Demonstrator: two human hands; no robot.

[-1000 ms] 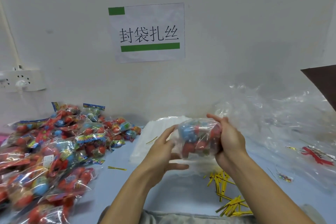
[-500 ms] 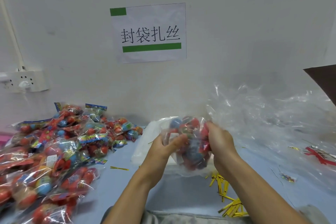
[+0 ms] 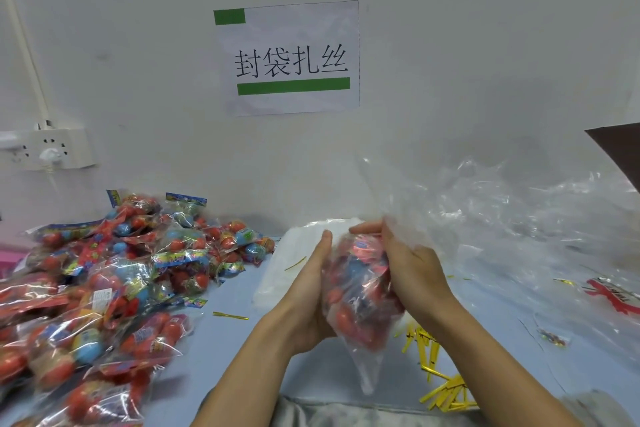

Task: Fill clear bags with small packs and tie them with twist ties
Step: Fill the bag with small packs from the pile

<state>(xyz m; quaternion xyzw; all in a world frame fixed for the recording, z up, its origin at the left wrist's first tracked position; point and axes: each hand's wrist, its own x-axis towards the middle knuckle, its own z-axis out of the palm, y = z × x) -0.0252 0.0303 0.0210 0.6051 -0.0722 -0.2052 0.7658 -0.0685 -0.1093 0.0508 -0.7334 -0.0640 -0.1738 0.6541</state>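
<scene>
Between both hands' fingers [image 3: 363,228], filled clear bag [image 3: 356,291], gripped

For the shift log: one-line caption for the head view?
Both hands, left and right, grip a filled clear bag above yellow twist ties.
</scene>
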